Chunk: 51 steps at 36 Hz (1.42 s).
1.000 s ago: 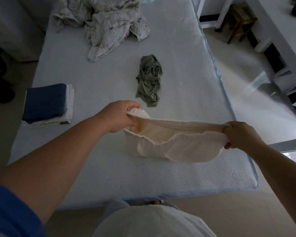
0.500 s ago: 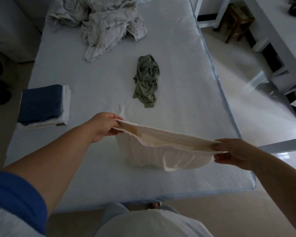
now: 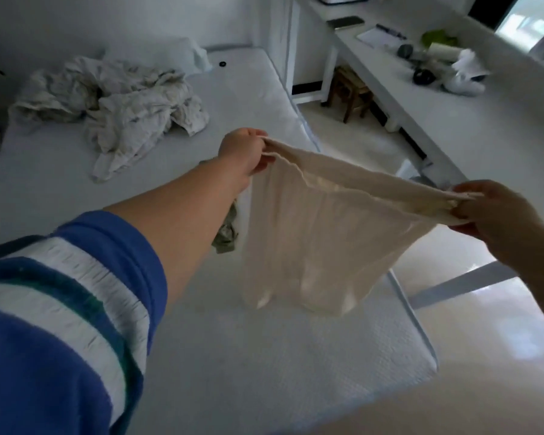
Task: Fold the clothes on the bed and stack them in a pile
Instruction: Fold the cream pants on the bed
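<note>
The bed (image 3: 220,356) lies bare below you, which gives room to lay a fold flat. A crumpled pale heap (image 3: 113,102) waits near its far end, well apart from your work. You hold the cream garment (image 3: 311,240) in the air so it hangs straight. Your left hand (image 3: 244,153) pinches one top corner, your right hand (image 3: 500,219) the other, its edge pulled taut between them. A green garment (image 3: 226,235), mostly hidden behind your forearm, probably lies on the mattress.
</note>
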Motion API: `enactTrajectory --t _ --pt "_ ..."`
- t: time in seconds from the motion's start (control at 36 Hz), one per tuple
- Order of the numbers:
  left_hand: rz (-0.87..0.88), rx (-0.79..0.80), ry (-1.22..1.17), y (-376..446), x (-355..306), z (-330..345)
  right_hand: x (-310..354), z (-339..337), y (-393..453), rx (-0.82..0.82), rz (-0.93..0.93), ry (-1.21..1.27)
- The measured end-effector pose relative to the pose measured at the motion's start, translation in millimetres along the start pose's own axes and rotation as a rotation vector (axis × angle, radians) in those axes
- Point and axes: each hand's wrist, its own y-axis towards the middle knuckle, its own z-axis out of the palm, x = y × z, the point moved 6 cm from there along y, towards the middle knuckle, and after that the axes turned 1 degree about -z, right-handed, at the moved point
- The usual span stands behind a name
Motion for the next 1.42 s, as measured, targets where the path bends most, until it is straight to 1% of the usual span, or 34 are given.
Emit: enactTrajectory --t 0.11,0.17,0.22,0.31,0.39,0.44,0.53,0.58,0.72,0.81,0.89,1.06,1.14,1.25,1.42 --pt "0.019 0.026 -0.164 4.0 -14.2 29.5 -10.2 -26.5 -13.9 -0.013 -0.045 -0.118" --pt "0.000 0.027 -0.208 3.7 -4.2 33.2 -25.9 -33.7 -19.9 -0.030 -0.049 -0.259" --pt "-0.046 -0.011 -0.225 1.8 17.9 30.0 -41.8 -30.4 -27.2 -0.017 -0.081 -0.468" --pt "-0.140 -0.083 -0.195 -2.3 66.9 18.2 -72.6 -1.9 -45.9 0.093 -0.121 -0.770" --pt "-0.249 -0.175 -0.180 -2.8 124.1 -6.4 -120.3 45.9 -72.3 0.286 -0.106 -0.880" --pt "-0.323 -0.228 -0.170 -1.4 165.3 -30.6 -154.9 78.0 -88.2 0.380 -0.095 -0.908" --pt "-0.432 -0.308 -0.195 2.0 230.4 -70.5 -212.9 128.6 -106.4 0.481 -0.010 -0.910" --pt "-0.479 -0.343 -0.189 1.7 261.7 -92.3 -242.9 154.7 -119.4 0.540 0.033 -0.912" --pt "-0.643 -0.496 -0.200 -6.2 377.1 -172.9 -335.0 249.1 -159.9 0.722 0.105 -0.919" --pt "-0.715 -0.532 -0.225 -13.2 432.0 -220.0 -377.7 302.5 -193.3 0.838 0.081 -0.950" --pt "-0.756 -0.508 -0.265 -18.3 472.7 -263.3 -409.5 351.9 -225.6 0.921 0.081 -0.985" --pt "-0.774 -0.457 -0.336 -14.1 515.4 -349.1 -441.0 442.9 -277.8 0.987 0.066 -0.975" --pt "-0.775 -0.453 -0.364 -6.8 523.9 -391.1 -445.4 489.1 -299.8 0.986 0.031 -0.958" --pt "-0.723 -0.431 -0.420 5.7 527.4 -441.2 -452.4 547.9 -326.9 0.990 -0.008 -0.952" --pt "-0.698 -0.461 -0.448 2.6 534.9 -487.4 -467.2 607.6 -362.1 0.996 -0.015 -0.928"
